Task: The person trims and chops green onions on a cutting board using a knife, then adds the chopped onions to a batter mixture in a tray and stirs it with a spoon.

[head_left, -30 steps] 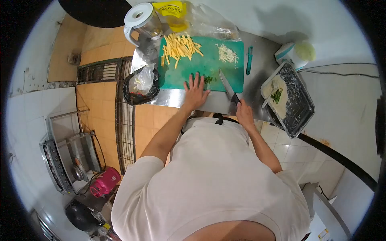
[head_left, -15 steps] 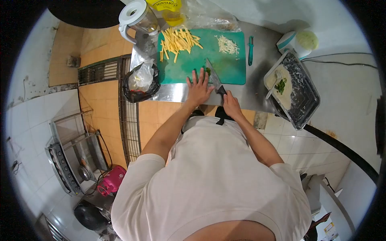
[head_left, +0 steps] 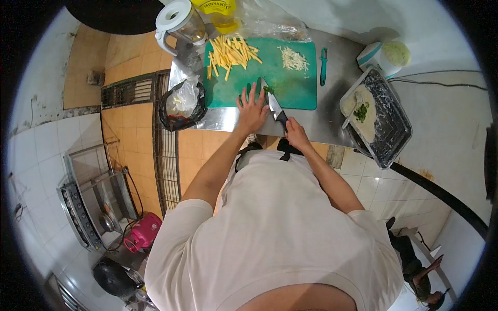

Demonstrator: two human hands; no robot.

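Note:
My right hand (head_left: pixel 296 133) is wrapped round the black handle of a kitchen knife (head_left: pixel 275 106), at the front edge of the green cutting board (head_left: pixel 228 93). The blade points away from me, its tip beside a small heap of chopped green leaves (head_left: pixel 268 90). To the left of the blade is my left hand (head_left: pixel 252 111), fingers spread over the board, with nothing visible in its grasp. Pale yellow cut sticks (head_left: pixel 231 54) lie at the board's far left. Finely chopped white pieces (head_left: pixel 293 59) sit at its far right.
Right of the board lies a green-handled tool (head_left: pixel 323 67). A black tray (head_left: pixel 397 109) holds flour and green leaves. At left are a black-bagged container (head_left: pixel 181 111) and a blender jug (head_left: pixel 179 23). An oil pouch (head_left: pixel 220 13) stands behind. Another person (head_left: pixel 420 267) is at lower right.
The knife blade has swung a little left and turned, showing more of its face. My left hand has shifted slightly left. More of the other person shows at lower right.

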